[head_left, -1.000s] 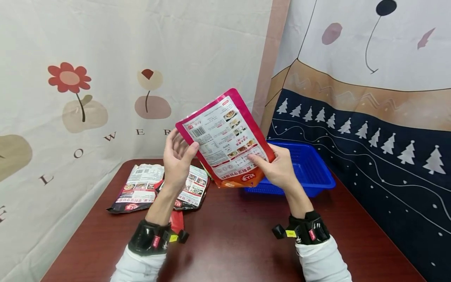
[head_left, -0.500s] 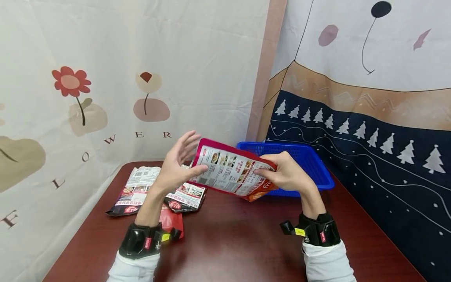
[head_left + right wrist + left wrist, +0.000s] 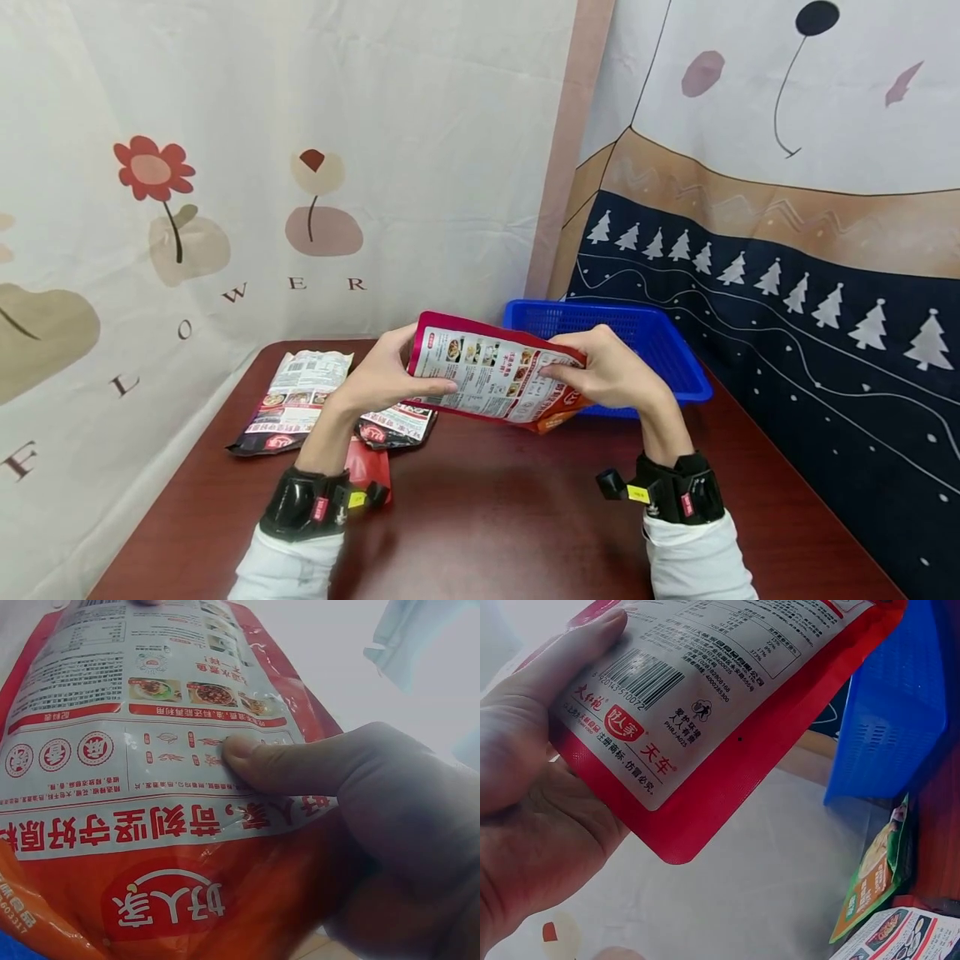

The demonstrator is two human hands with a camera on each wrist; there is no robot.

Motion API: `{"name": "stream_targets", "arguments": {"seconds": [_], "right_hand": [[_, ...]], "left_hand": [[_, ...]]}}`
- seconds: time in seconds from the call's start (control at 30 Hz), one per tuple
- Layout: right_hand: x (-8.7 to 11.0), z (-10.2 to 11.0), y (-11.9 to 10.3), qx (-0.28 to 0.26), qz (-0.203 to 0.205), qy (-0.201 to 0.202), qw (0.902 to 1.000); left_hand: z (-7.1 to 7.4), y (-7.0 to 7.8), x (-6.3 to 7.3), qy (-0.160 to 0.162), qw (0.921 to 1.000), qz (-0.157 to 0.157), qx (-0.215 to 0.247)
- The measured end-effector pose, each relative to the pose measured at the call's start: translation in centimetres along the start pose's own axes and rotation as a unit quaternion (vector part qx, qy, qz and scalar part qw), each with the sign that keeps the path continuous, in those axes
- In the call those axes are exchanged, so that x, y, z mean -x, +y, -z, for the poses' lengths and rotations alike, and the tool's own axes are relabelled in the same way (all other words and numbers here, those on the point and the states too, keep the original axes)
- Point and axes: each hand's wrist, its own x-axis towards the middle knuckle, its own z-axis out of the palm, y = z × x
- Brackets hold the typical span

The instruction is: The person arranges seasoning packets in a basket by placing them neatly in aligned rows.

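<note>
A red and pink seasoning packet [image 3: 487, 375] is held in the air above the table, tilted, its white printed back towards me. My left hand [image 3: 382, 375] grips its pink end, the thumb lying over the print beside the barcode [image 3: 641, 679] and the other fingers behind. At the orange end my right hand [image 3: 611, 371] pinches it, with the thumb [image 3: 292, 761] pressed on the label and the fingers hidden underneath.
Behind the right hand stands a blue plastic basket [image 3: 678, 358]. On the table's left lie a white and black packet [image 3: 292, 404], another dark-edged one [image 3: 397, 425] and a red one [image 3: 369, 467]. The left wrist view shows a green packet [image 3: 877, 877] near the basket.
The packet has swung down from a steep, raised position to a flatter, lower one. My left hand let go of its edge, opened beside it and took hold again; the right kept its grip.
</note>
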Motion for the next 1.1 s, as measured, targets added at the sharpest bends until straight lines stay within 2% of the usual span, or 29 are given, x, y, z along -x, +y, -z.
{"name": "stream_targets", "arguments": {"seconds": [0.43, 0.53, 0.7, 0.83, 0.93, 1.03, 1.1], "right_hand": [[-0.1, 0.0, 0.1, -0.009, -0.023, 0.001, 0.9997], [0.0, -0.1, 0.3, -0.017, -0.038, 0.026, 0.9988], [0.1, -0.3, 0.5, -0.038, -0.068, 0.097, 0.9923], [0.0, -0.3, 0.7, -0.102, -0.076, 0.15, 0.9804], [-0.2, -0.3, 0.8, -0.165, -0.068, 0.183, 0.9668], [-0.4, -0.4, 0.8, -0.222, -0.058, 0.215, 0.9493], [-0.7, -0.7, 0.8, -0.271, -0.049, 0.232, 0.9329]], "left_hand": [[0.0, -0.5, -0.1, 0.013, 0.9996, -0.015, 0.021], [0.1, -0.6, -0.1, 0.022, 0.9994, -0.015, 0.024], [0.4, -0.7, 0.0, 0.05, 0.9979, -0.013, 0.039], [0.8, -0.7, 0.1, 0.091, 0.9941, -0.026, 0.053], [1.0, -0.7, 0.2, 0.132, 0.9882, -0.035, 0.069], [0.9, -0.5, 0.2, 0.173, 0.9791, -0.038, 0.1], [0.5, -0.3, 0.0, 0.201, 0.9683, -0.048, 0.14]]}}
